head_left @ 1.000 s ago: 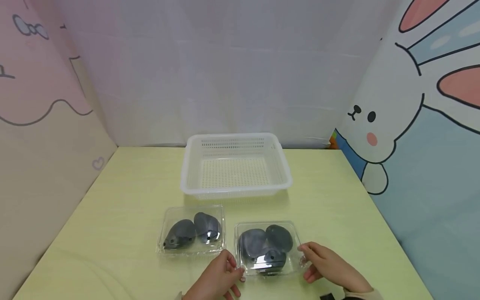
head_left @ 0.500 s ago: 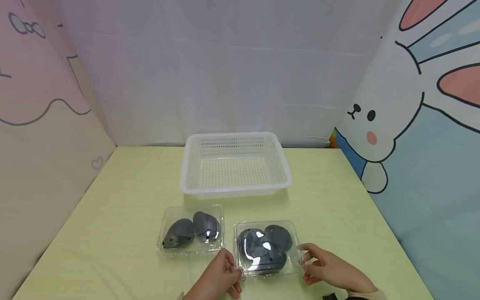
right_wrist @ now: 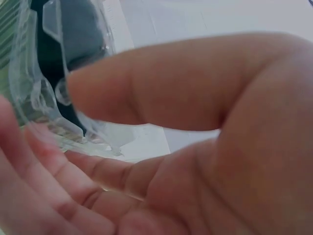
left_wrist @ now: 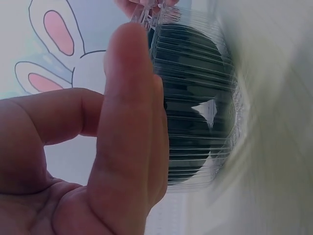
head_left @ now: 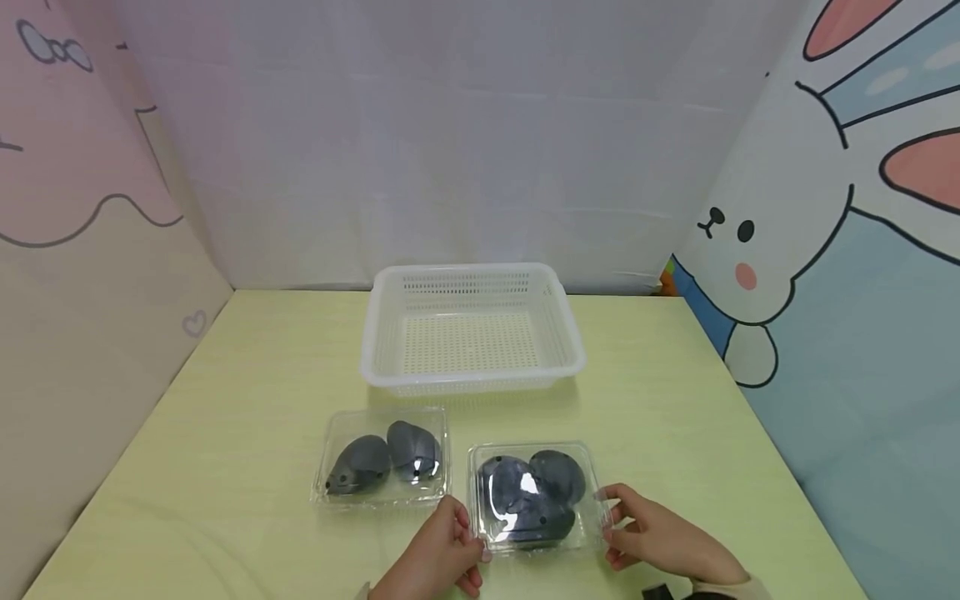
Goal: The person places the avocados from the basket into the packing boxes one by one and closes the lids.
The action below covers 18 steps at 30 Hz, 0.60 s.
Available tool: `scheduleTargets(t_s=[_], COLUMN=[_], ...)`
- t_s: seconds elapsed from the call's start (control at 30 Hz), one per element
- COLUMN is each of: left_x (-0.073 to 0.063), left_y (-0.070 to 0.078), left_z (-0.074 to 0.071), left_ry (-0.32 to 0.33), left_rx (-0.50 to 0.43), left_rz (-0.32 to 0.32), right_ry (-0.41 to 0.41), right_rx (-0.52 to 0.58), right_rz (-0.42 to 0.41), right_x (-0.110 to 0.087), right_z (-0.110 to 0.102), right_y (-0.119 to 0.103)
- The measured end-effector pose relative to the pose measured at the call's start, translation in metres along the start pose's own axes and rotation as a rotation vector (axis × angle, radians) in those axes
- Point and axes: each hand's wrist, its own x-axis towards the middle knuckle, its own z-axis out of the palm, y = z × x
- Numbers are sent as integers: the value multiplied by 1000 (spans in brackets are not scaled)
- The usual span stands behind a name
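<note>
A clear plastic clamshell box (head_left: pixel 587 533) lies near the front of the table with several dark grey rounded pieces (head_left: pixel 558 477) under its lid. My left hand (head_left: pixel 435 552) pinches its front left corner between thumb and fingers. At the box's right edge, my right hand (head_left: pixel 651 533) holds the rim, the thumb (right_wrist: pixel 112 93) above and the fingers below in the right wrist view. The left wrist view shows the ribbed side wall (left_wrist: pixel 195 132) close beside the left fingers, with the dark pieces behind it. Light glares off the lid and hides part of the contents.
A second clear box (head_left: pixel 335 429) holding two similar dark grey pieces (head_left: pixel 360 465) stands just left of the first. Behind both is a white perforated plastic basket (head_left: pixel 472 382) with nothing inside. Printed cloth walls (head_left: pixel 870 333) border the yellow table (head_left: pixel 225 467).
The right fingers have curled in closer under the box's right edge. The dark pieces inside look slightly shifted, the front one a little to the right. The left hand has hardly moved.
</note>
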Motion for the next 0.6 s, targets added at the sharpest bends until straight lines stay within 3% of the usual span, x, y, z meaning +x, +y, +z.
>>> scheduleTargets(t_s=[0.2,0.6], left_x=[-1,1], left_y=[4,4], left_z=[-2,-3], left_ry=[-6,-17], left_rx=[27,53], left_rz=[-22,-38], right_ry=[4,-48], right_rx=[1,50], right_rz=[15,-56], right_x=[1,3], right_z=[0,1], right_y=[0,2])
